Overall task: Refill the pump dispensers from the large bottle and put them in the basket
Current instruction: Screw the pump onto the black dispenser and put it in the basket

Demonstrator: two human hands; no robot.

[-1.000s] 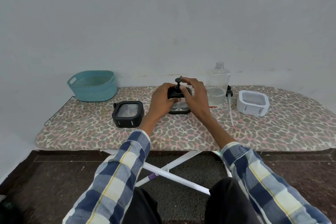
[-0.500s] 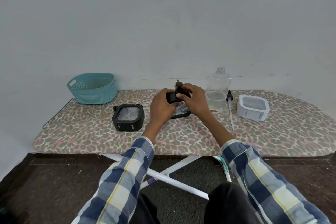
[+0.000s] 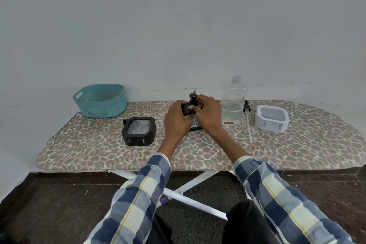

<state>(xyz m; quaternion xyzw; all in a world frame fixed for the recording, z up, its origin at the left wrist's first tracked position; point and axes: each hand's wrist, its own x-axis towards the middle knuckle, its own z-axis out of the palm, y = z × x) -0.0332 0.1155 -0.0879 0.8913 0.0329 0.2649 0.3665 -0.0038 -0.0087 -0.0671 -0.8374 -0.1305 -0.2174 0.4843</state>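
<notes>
A black pump dispenser [image 3: 187, 110] stands at the middle of the ironing board, tilted up on edge, with its black pump top [image 3: 193, 98] sticking out above. My left hand [image 3: 177, 121] grips its body from the left. My right hand [image 3: 208, 114] is closed around its upper part at the pump. A second black dispenser [image 3: 138, 131] lies flat to the left. A white dispenser [image 3: 271, 118] lies to the right. The large clear bottle [image 3: 233, 101], uncapped and partly filled, stands just right of my hands. The teal basket [image 3: 101, 100] sits at the back left.
A loose pump with a long white tube [image 3: 248, 120] lies between the large bottle and the white dispenser. The leopard-print ironing board [image 3: 198, 154] stands against a plain wall; its white legs [image 3: 190, 196] cross below, above a dark floor.
The view has tilted down a little. My hands have closed tighter around the black dispenser and its pump, and it sits more on edge than a second ago.
</notes>
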